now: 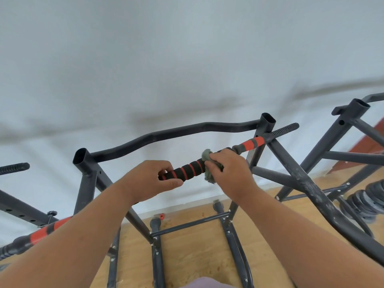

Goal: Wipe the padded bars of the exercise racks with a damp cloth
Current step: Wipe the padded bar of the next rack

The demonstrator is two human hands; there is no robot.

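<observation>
A: What's around the work?

B: A dark steel rack point(87, 183) stands right in front, with a wavy top bar point(176, 132) running between its two open-ended posts. A second rack point(336, 142) stands to the right, its slanted legs crossing in front of a stack of weight plates point(367, 202) on the floor. At the far left another frame's ribbed peg point(14, 168) and a black-and-red padded end point(43, 231) poke into view.

A: Anything in the way?

B: The right post of the near rack crosses the padded bar point(187, 170) near its far end, and the person's own forearms cover much of the lower frame.

A: Where's that bar, and the hands?

B: It runs slantwise across the middle, black foam with red rings, ending in a ribbed tip at upper right. The left hand point(151, 179) grips its near end, fingers and thumb curled round the foam. The right hand point(226, 169) clasps a grey cloth point(207, 165) wrapped round the bar just past the left hand; the two are near, not touching.

A: And the room?

B: A plain pale wall point(187, 59) behind, with blurred shadows. Below, a light wooden floor point(197, 252) with small marks, and a small red thing point(161, 216) near the foot of the wall; I can't tell what it is.
</observation>
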